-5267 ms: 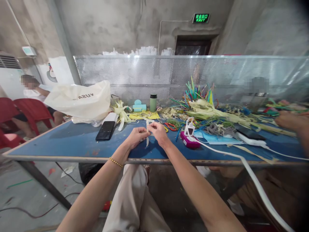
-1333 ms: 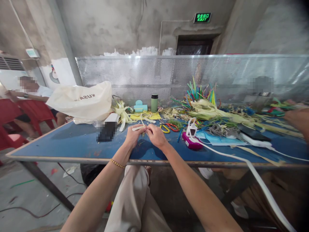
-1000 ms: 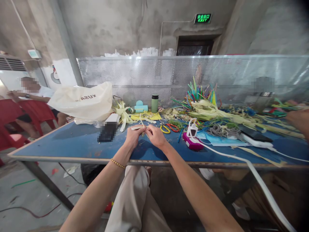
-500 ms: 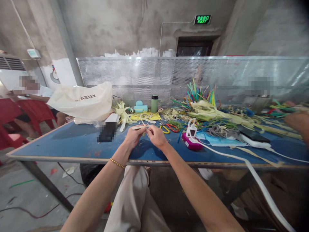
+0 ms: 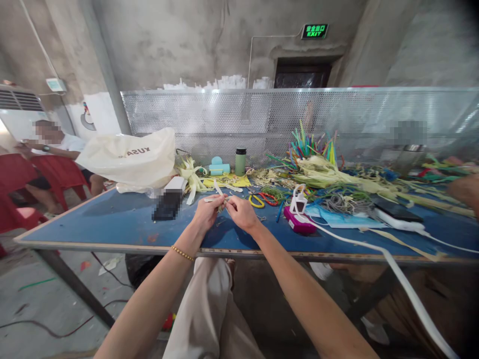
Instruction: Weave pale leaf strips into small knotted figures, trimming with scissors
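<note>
Over the front of the blue table (image 5: 123, 222), my left hand (image 5: 205, 213) and my right hand (image 5: 242, 213) meet, fingers pinched close together. Between them is a pale corn husk strip (image 5: 217, 188), one end sticking up and another pointing left past my left thumb. The part inside my fingertips is small and mostly covered. Just beyond my right hand lie yellow-handled scissors (image 5: 256, 201) and a red-orange looped handle (image 5: 271, 199). A blue stick (image 5: 279, 213) rests to the right of it.
A cream bag (image 5: 130, 154), a white box (image 5: 175, 184) and a husk bunch (image 5: 192, 174) stand left. Behind are a green bottle (image 5: 240, 162) and coloured pipe cleaners (image 5: 305, 147). On the right are husks (image 5: 333, 173), a magenta box (image 5: 299, 220) and a white cable (image 5: 404, 281). Another person's hand (image 5: 464, 192) is blurred.
The upright strip end now looks broader and leans more to the left. My fingers have shifted slightly around the strip, and the whole view has moved a little.
</note>
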`<action>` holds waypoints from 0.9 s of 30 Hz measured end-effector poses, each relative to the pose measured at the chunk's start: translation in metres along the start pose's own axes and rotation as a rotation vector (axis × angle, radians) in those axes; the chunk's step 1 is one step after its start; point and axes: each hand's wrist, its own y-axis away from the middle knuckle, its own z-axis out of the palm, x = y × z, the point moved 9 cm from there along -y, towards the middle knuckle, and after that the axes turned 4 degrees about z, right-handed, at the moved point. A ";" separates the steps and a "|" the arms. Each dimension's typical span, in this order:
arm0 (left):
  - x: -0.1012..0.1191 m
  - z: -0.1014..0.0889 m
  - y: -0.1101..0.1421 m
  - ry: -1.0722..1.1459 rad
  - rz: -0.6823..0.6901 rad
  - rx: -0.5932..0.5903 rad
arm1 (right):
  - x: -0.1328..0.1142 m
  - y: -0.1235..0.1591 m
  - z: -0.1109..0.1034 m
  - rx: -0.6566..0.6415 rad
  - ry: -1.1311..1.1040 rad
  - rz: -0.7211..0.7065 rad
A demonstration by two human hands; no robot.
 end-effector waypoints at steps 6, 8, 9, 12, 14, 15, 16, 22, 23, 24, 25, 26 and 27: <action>-0.008 -0.009 0.000 0.020 -0.098 0.065 | 0.001 -0.003 0.005 -0.051 -0.072 0.000; -0.009 -0.010 -0.001 0.021 -0.101 0.079 | 0.000 -0.004 0.006 -0.058 -0.071 -0.005; -0.009 -0.011 -0.001 0.021 -0.100 0.086 | 0.000 -0.004 0.006 -0.062 -0.069 -0.009; -0.009 -0.012 -0.001 0.021 -0.101 0.100 | -0.002 -0.003 0.006 -0.072 -0.068 -0.018; -0.009 -0.013 -0.001 0.023 -0.103 0.107 | -0.003 -0.003 0.005 -0.074 -0.065 -0.022; -0.009 -0.013 -0.001 0.025 -0.103 0.109 | -0.003 -0.003 0.006 -0.074 -0.064 -0.026; -0.009 -0.013 -0.001 0.027 -0.104 0.112 | -0.004 -0.002 0.006 -0.073 -0.063 -0.030; -0.005 -0.006 0.000 0.061 -0.106 0.042 | 0.003 -0.003 0.001 -0.011 -0.095 -0.003; -0.004 -0.003 0.000 0.064 -0.109 0.019 | 0.007 -0.004 -0.005 0.036 -0.101 0.021; -0.003 -0.001 0.001 0.062 -0.114 0.000 | 0.012 -0.004 -0.013 0.112 -0.102 0.052; -0.003 0.001 0.002 0.055 -0.122 -0.017 | 0.017 -0.003 -0.024 0.207 -0.094 0.082; -0.003 0.003 0.003 0.045 -0.132 -0.033 | 0.020 -0.002 -0.034 0.306 -0.079 0.102; -0.004 0.004 0.003 0.031 -0.141 -0.047 | 0.022 0.000 -0.042 0.385 -0.059 0.107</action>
